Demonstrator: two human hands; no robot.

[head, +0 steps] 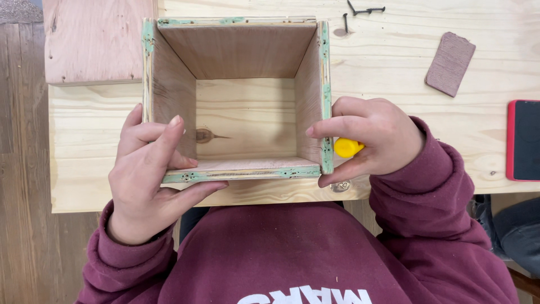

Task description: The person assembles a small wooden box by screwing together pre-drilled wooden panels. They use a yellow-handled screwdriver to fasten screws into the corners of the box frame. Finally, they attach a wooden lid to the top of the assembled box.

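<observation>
Two hands on one open wooden box point(242, 112) — sitting on the pale wood table point(394, 73).

Left hand point(149, 174) curled around the near-left corner, maybe to keep it steady; right hand point(368, 141) closed on a yellow tool handle point(347, 147) pressed against the right wall. Farther off — sanding pad point(450, 63), dark screws point(363, 11), red phone point(524, 141).

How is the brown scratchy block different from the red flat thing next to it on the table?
The sanding block is dull brownish with a rough, ridged face; the red-edged device is smooth with a dark, glossy screen. The sanding block lies tilted and shows whole; the device lies straight and is cut off by the picture's right edge. The block sits farther from the person than the device. Both lie flat on the pale wooden table, untouched by either hand.
</observation>
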